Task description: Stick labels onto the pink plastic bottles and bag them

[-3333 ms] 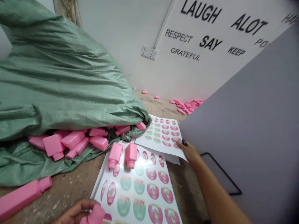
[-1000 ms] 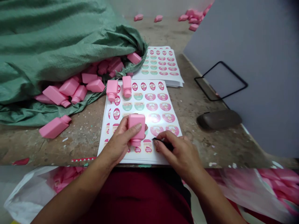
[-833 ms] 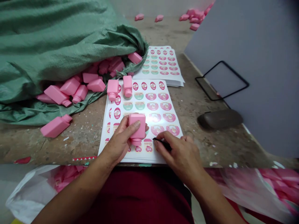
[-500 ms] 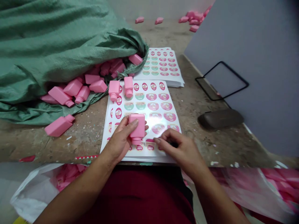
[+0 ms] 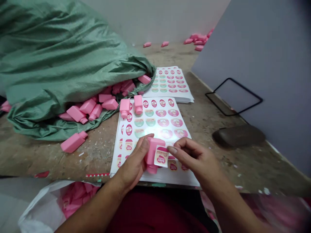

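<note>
The left hand (image 5: pixel 132 163) grips a pink bottle (image 5: pixel 152 152), its long axis running cap-down toward 6 o'clock, while the right hand (image 5: pixel 195 155), at 3 o'clock, curls its fingers against the label (image 5: pixel 161 157), its grip unclear.

From my right hand (image 5: pixel 195 155), I have room to pass rightward over the worktop (image 5: pixel 206 129) as far as the dark case (image 5: pixel 238 136), with the gray board (image 5: pixel 255 64) walling that side. Reaching forward from my left hand (image 5: pixel 132 160), I meet the 2 upright pink bottles (image 5: pixel 125 108) at the far edge of the label sheet (image 5: pixel 155 129), then the spilled bottles (image 5: pixel 87 108) and green woven sack (image 5: pixel 60 64).
</note>
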A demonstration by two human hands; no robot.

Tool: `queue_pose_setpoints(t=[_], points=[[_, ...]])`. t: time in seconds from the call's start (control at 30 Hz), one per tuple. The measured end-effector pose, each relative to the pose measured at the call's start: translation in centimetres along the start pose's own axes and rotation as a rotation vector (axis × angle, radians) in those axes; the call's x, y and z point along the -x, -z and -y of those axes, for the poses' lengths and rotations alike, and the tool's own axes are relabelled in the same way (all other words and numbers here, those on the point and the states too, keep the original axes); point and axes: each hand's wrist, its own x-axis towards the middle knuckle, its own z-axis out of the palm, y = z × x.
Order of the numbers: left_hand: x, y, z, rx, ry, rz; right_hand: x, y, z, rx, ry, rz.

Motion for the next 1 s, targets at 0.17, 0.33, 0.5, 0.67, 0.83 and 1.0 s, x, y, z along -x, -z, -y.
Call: queue_pose_setpoints(t=[0.17,0.33,0.5,0.67,0.83,1.0], points=[[-0.1,0.2,0.2,-0.013,0.024,0.012,-0.1,-0.3,0.2,0.017,-0.007,-0.014],[0.0,0.1,0.0,-0.02,0.022,0.039,-0.4,-0.4,1.1,0.035,-0.035,0.023],[0.3,0.0,-0.1,-0.122,0.021,0.038,-0.2,-0.8,0.9,0.03,-0.017,-0.02],[0.5,-0.1,-0.3,-0.089,0.055,0.048,0.1,-0.9,0.1,0.228,0.087,-0.117],[0.5,-0.2,-0.4,-0.06,0.093,0.093,0.0,-0.6,0.0,0.243,0.18,-0.282],[0.6,-0.1,0.1,-0.045,0.06,0.078,0.3,-1.4,-0.1,0.114,0.147,-0.061]])
